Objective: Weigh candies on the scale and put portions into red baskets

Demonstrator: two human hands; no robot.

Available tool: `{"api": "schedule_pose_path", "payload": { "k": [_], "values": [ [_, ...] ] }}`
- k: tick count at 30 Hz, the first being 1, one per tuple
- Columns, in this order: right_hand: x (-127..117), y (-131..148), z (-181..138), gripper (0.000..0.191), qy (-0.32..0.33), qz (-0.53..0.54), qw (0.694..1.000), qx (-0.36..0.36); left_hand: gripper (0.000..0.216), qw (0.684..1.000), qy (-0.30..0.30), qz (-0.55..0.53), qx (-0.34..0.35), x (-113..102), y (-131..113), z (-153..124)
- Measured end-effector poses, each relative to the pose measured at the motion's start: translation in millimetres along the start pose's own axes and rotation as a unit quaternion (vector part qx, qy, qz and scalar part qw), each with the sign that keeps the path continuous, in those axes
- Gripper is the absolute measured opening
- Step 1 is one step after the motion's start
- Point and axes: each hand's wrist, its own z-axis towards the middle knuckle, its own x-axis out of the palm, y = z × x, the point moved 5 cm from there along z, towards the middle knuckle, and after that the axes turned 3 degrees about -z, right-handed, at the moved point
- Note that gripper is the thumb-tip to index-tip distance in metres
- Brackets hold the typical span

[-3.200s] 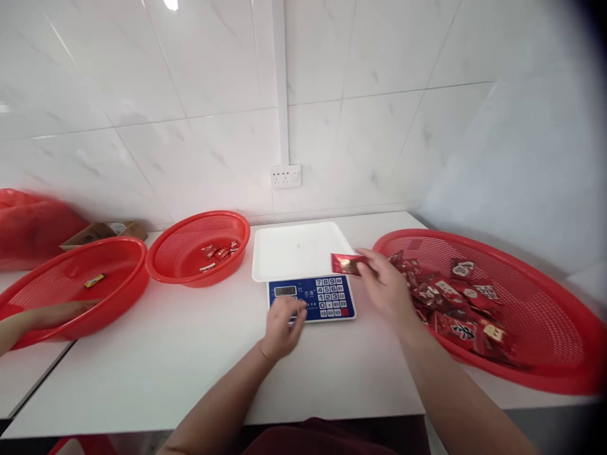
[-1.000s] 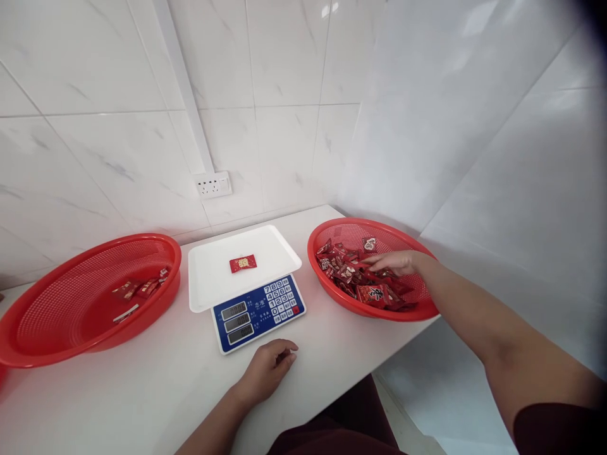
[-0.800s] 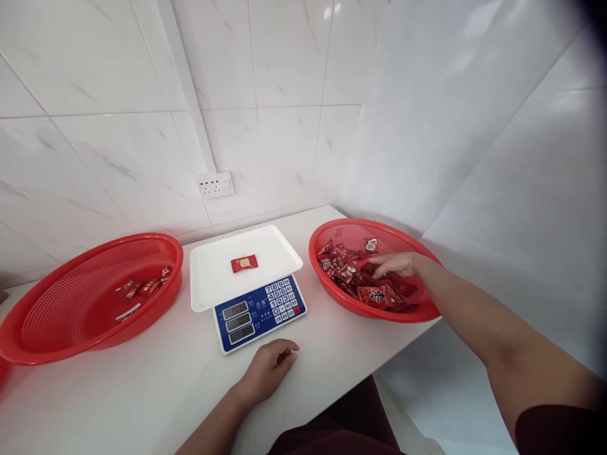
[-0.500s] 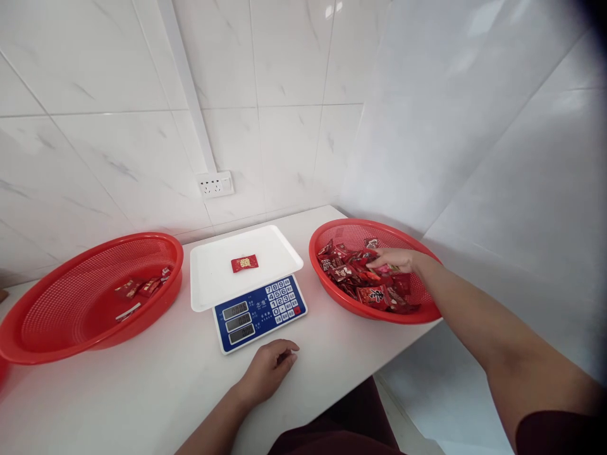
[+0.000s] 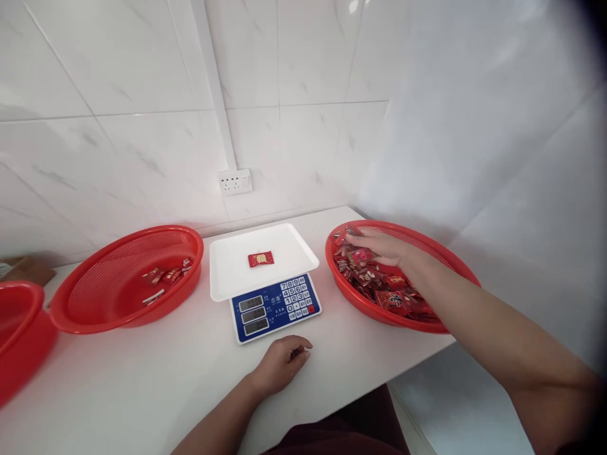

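Note:
My right hand point(image 5: 379, 245) is over the right red basket point(image 5: 353, 302), closed around a few red and pink wrapped candies point(image 5: 359, 254). Beneath it lies a heap of red packets of candy point(image 5: 393, 298). My left hand point(image 5: 283, 363) rests on the table just in front of the digital scale point(image 5: 277, 309), loosely curled, with a gap between thumb and forefinger and nothing held. One red packet with gold print point(image 5: 260, 259) lies flat on the scale's white tray point(image 5: 294, 246).
Another red basket point(image 5: 78, 319) stands left of the scale, with several small packets and a white strip inside. A further red basket point(image 5: 28, 354) is cut off at the left edge. Behind the white table point(image 5: 156, 385) is a tiled wall with a socket point(image 5: 236, 182).
My right hand has risen out of the candy heap toward the basket's far left side, now with wrapped candies in it. The view has turned left; my left hand stays on the table.

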Motion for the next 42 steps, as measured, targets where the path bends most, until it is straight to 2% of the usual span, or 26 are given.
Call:
{"api": "schedule_pose_path", "payload": {
  "k": [3, 7, 10, 13, 20, 24, 27, 31, 33, 37, 39, 42],
  "values": [
    [49, 20, 18, 0.021, 0.057, -0.010, 0.998, -0.032, 0.025, 1.000, -0.002, 0.004, 0.001, 1, 1, -1],
    [101, 28, 49, 0.034, 0.090, -0.044, 0.993, -0.060, 0.027, 1.000, -0.004, -0.013, 0.002, 1, 4, -2],
    [128, 24, 70, 0.046, 0.088, -0.057, 0.992, -0.066, 0.028, 1.000, -0.002, -0.021, 0.003, 1, 3, -3],
    [142, 20, 85, 0.047, 0.070, -0.066, 0.993, -0.062, 0.028, 1.000, 0.006, -0.021, 0.003, 0, 2, -4],
    [140, 34, 83, 0.034, 0.017, -0.040, 0.998, -0.038, 0.028, 1.000, 0.014, -0.012, 0.016, -1, -1, -5],
    [135, 43, 79, 0.034, 0.016, 0.003, 0.999, -0.048, 0.029, 1.000, 0.014, -0.002, 0.023, -2, -1, -5],
    [138, 39, 79, 0.036, 0.037, 0.006, 0.998, -0.041, 0.029, 1.000, 0.013, -0.002, 0.024, -2, -1, -5],
    [146, 32, 82, 0.039, 0.094, -0.064, 0.992, -0.061, 0.029, 1.000, 0.012, -0.002, 0.020, -2, -1, -5],
    [144, 32, 84, 0.042, 0.072, -0.081, 0.992, -0.063, 0.029, 1.000, 0.012, -0.001, 0.021, -2, -2, -5],
    [131, 32, 86, 0.038, -0.003, -0.032, 0.999, -0.036, 0.029, 1.000, 0.013, -0.003, 0.021, -1, -2, -5],
    [128, 30, 85, 0.038, -0.009, -0.023, 0.999, -0.027, 0.029, 1.000, 0.013, -0.006, 0.019, -1, -1, -5],
    [122, 30, 83, 0.045, -0.003, -0.072, 0.996, -0.049, 0.029, 1.000, 0.015, -0.013, 0.015, -1, 0, -5]
  ]
}}
